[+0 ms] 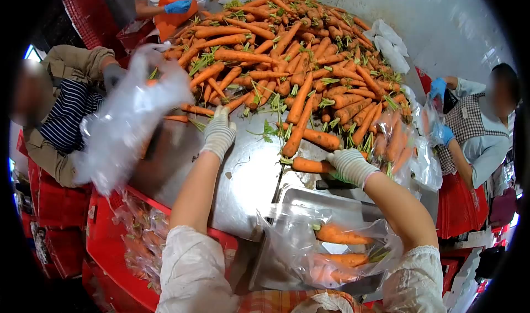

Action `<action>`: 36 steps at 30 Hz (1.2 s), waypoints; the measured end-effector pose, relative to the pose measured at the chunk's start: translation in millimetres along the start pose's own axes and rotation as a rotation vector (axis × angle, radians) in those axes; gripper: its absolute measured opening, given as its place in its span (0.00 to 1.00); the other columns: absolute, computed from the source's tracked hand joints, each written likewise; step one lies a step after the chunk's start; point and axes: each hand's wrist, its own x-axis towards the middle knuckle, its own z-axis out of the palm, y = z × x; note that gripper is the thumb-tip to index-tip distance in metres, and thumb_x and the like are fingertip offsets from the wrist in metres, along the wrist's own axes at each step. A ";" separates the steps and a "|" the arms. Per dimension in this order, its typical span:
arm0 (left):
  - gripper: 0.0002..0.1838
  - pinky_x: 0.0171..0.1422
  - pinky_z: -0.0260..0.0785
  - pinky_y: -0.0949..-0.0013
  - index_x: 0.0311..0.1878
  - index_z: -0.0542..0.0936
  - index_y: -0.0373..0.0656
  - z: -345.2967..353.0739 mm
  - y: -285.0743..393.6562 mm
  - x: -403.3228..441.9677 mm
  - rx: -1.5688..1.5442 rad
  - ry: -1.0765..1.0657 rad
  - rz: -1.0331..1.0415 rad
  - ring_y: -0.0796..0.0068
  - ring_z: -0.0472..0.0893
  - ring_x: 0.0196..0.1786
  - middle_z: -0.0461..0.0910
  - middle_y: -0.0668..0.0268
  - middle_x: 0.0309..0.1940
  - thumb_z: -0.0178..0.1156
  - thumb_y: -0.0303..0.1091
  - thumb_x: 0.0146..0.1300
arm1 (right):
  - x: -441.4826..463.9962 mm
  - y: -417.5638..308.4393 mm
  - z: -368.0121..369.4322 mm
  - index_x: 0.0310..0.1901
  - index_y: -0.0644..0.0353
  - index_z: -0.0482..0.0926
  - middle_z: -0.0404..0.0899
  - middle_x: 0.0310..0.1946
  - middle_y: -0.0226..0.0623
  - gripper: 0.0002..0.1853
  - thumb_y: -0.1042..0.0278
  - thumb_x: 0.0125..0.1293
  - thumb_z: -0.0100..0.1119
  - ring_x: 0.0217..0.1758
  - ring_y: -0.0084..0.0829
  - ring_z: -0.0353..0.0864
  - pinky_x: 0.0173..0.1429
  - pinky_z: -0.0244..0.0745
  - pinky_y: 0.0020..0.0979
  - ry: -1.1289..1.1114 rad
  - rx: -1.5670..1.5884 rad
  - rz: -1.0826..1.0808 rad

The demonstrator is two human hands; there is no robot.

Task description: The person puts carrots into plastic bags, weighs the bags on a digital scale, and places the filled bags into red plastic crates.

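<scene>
My left hand [220,133], in a striped knit glove, is at the near edge of a big carrot pile [287,53]. Its fingers close at the tip of a carrot [238,101]; the exact grip is partly hidden. My right hand [352,167], gloved alike, closes over the end of another carrot [310,165] lying on the metal table [243,186]. Below it, a clear plastic bag [298,216] with several carrots [343,235] inside rests on a metal tray [295,194].
At lower left stands a red crate [99,230] with bagged carrots [144,241]. A person on the left [66,109] holds a plastic bag [132,114]. Another on the right [469,125], in blue gloves, handles bagged carrots [395,142]. A third person [171,9] stands across the pile.
</scene>
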 end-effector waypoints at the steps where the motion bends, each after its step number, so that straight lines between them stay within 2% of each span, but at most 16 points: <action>1: 0.25 0.61 0.64 0.57 0.61 0.68 0.41 3.2 -3.9 11.2 0.143 0.071 0.052 0.53 0.73 0.57 0.69 0.51 0.60 0.52 0.39 0.60 | -4.5 1.9 0.4 0.41 0.57 0.81 0.82 0.35 0.44 0.14 0.59 0.57 0.57 0.39 0.43 0.82 0.42 0.77 0.42 -0.015 -0.002 -0.008; 2: 0.25 0.61 0.65 0.57 0.60 0.68 0.41 18.5 -15.3 26.9 0.435 0.062 0.034 0.53 0.73 0.58 0.69 0.51 0.60 0.51 0.42 0.61 | -8.1 2.6 -1.4 0.42 0.57 0.80 0.82 0.35 0.44 0.15 0.58 0.57 0.57 0.40 0.43 0.82 0.42 0.77 0.42 -0.043 -0.004 -0.014; 3: 0.24 0.59 0.66 0.55 0.56 0.70 0.39 14.5 -17.5 23.3 0.188 0.052 -0.089 0.52 0.73 0.57 0.71 0.48 0.57 0.53 0.43 0.61 | -13.0 3.0 -2.9 0.42 0.57 0.79 0.81 0.34 0.45 0.15 0.57 0.57 0.57 0.40 0.43 0.82 0.42 0.77 0.41 -0.073 -0.006 -0.020; 5: 0.25 0.56 0.67 0.56 0.54 0.70 0.38 8.8 -11.3 39.4 0.233 -0.237 -0.246 0.51 0.75 0.54 0.74 0.47 0.52 0.55 0.46 0.60 | -26.4 6.8 4.6 0.43 0.58 0.78 0.80 0.33 0.45 0.18 0.55 0.57 0.59 0.39 0.44 0.82 0.42 0.76 0.41 -0.042 -0.052 -0.061; 9: 0.23 0.53 0.69 0.55 0.48 0.74 0.37 -8.0 11.1 4.1 0.153 -0.333 -0.152 0.49 0.78 0.48 0.79 0.48 0.42 0.59 0.47 0.57 | -46.0 6.6 -0.6 0.40 0.58 0.78 0.79 0.36 0.45 0.14 0.59 0.58 0.57 0.40 0.43 0.81 0.40 0.75 0.42 -0.083 -0.023 -0.068; 10: 0.22 0.42 0.72 0.59 0.42 0.77 0.36 -5.4 7.3 -6.3 0.083 -0.288 -0.099 0.55 0.81 0.38 0.81 0.51 0.35 0.60 0.48 0.57 | -50.0 6.5 -0.2 0.39 0.58 0.78 0.79 0.36 0.44 0.12 0.60 0.58 0.56 0.41 0.43 0.81 0.40 0.74 0.42 -0.059 -0.018 -0.081; 12: 0.20 0.30 0.68 0.69 0.48 0.75 0.39 -16.8 5.2 -36.9 -0.784 -0.583 -0.424 0.73 0.77 0.29 0.79 0.59 0.31 0.59 0.44 0.59 | -56.5 3.0 -9.9 0.40 0.58 0.77 0.79 0.35 0.44 0.12 0.61 0.58 0.56 0.40 0.43 0.81 0.40 0.74 0.42 -0.037 -0.022 -0.075; 13: 0.20 0.30 0.68 0.69 0.48 0.75 0.39 -22.2 1.7 -50.9 -0.782 -0.584 -0.426 0.73 0.77 0.29 0.79 0.59 0.31 0.59 0.44 0.59 | -56.9 3.3 -15.4 0.40 0.58 0.77 0.79 0.35 0.43 0.12 0.62 0.58 0.55 0.40 0.42 0.80 0.40 0.74 0.42 -0.010 -0.035 -0.070; 15: 0.20 0.21 0.61 0.77 0.46 0.77 0.36 -32.7 -5.3 -73.7 -1.198 -0.795 -0.373 0.83 0.70 0.19 0.75 0.68 0.23 0.59 0.44 0.59 | -54.7 5.9 -20.9 0.41 0.58 0.76 0.78 0.34 0.43 0.13 0.61 0.57 0.56 0.39 0.43 0.80 0.41 0.74 0.42 0.052 0.012 -0.091; 18: 0.23 0.23 0.61 0.80 0.50 0.75 0.36 -61.4 21.6 -95.8 -1.249 -0.801 -0.303 0.85 0.71 0.20 0.74 0.70 0.22 0.61 0.43 0.59 | -53.8 5.7 -40.1 0.46 0.60 0.72 0.76 0.34 0.43 0.20 0.60 0.55 0.59 0.37 0.46 0.78 0.41 0.75 0.41 0.209 0.155 -0.097; 21: 0.26 0.26 0.62 0.81 0.53 0.73 0.35 -92.0 59.4 -104.6 -1.039 -0.760 -0.040 0.85 0.71 0.22 0.74 0.71 0.24 0.63 0.43 0.57 | -63.4 -21.4 -83.0 0.59 0.61 0.66 0.68 0.56 0.49 0.31 0.64 0.52 0.62 0.57 0.49 0.69 0.61 0.65 0.42 0.644 0.136 -0.166; 25: 0.29 0.34 0.67 0.79 0.57 0.73 0.37 -108.8 91.6 -115.8 -0.868 -0.593 0.179 0.82 0.75 0.29 0.76 0.71 0.26 0.66 0.41 0.54 | -78.8 -51.7 -122.2 0.60 0.59 0.65 0.70 0.52 0.46 0.36 0.58 0.48 0.65 0.58 0.45 0.68 0.67 0.58 0.45 0.808 0.030 -0.279; 27: 0.29 0.37 0.68 0.77 0.57 0.73 0.38 -119.3 100.4 -120.0 -0.801 -0.522 0.265 0.80 0.76 0.31 0.77 0.69 0.28 0.66 0.41 0.54 | -84.1 -48.0 -122.5 0.56 0.56 0.70 0.71 0.41 0.38 0.33 0.56 0.47 0.66 0.48 0.38 0.71 0.63 0.61 0.45 0.831 -0.118 -0.188; 32: 0.25 0.44 0.71 0.71 0.56 0.74 0.42 -143.7 131.5 -138.7 -0.589 -0.427 0.557 0.68 0.80 0.36 0.80 0.59 0.36 0.63 0.39 0.55 | -114.1 -62.5 -121.8 0.53 0.49 0.73 0.70 0.42 0.35 0.27 0.62 0.47 0.65 0.45 0.37 0.71 0.56 0.65 0.45 1.109 -0.198 -0.276; 35: 0.23 0.45 0.71 0.71 0.55 0.74 0.41 -170.6 162.1 -146.7 -0.496 -0.360 0.621 0.66 0.81 0.37 0.80 0.59 0.37 0.63 0.38 0.55 | -126.1 -56.3 -114.7 0.50 0.57 0.73 0.76 0.37 0.38 0.23 0.64 0.50 0.63 0.40 0.39 0.76 0.47 0.71 0.37 0.664 0.042 -0.186; 36: 0.22 0.42 0.71 0.71 0.54 0.75 0.41 -167.2 157.8 -144.5 -0.480 -0.270 0.670 0.69 0.80 0.35 0.81 0.60 0.36 0.62 0.37 0.56 | -133.8 -54.6 -115.0 0.49 0.59 0.73 0.77 0.36 0.39 0.22 0.66 0.50 0.63 0.39 0.40 0.77 0.44 0.71 0.35 0.722 0.038 -0.165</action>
